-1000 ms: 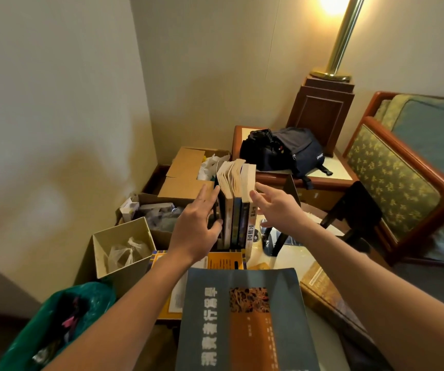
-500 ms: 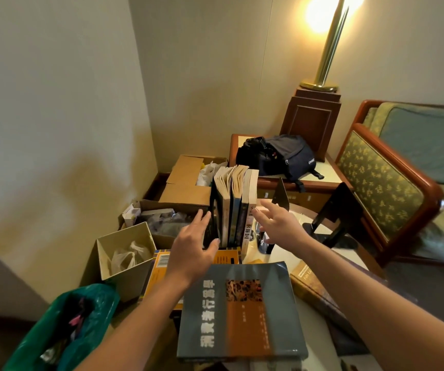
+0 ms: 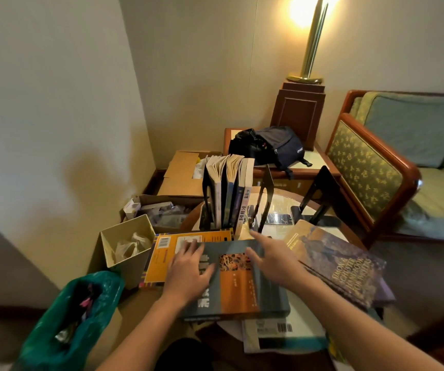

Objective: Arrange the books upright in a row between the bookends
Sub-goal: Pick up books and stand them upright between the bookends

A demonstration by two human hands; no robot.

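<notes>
Several books (image 3: 229, 188) stand upright in a row on the round table, between a black bookend (image 3: 207, 194) on their left and a second black bookend (image 3: 265, 194) on their right. In front of them a grey and orange book (image 3: 239, 285) lies flat. My left hand (image 3: 188, 271) rests on its left side, fingers spread. My right hand (image 3: 271, 261) rests on its right side, fingers apart. A yellow book (image 3: 167, 253) lies flat under it to the left, and a dark purple book (image 3: 341, 261) lies to the right.
A third black bookend (image 3: 320, 194) stands further right on the glass table top (image 3: 282, 207). Cardboard boxes (image 3: 183, 172), a beige bin (image 3: 127, 242) and a green bag (image 3: 76, 311) crowd the floor at left. A black backpack (image 3: 271, 145) and an armchair (image 3: 392, 167) are behind.
Both hands have pulled back from the upright row and come down onto the grey and orange book lying flat in front.
</notes>
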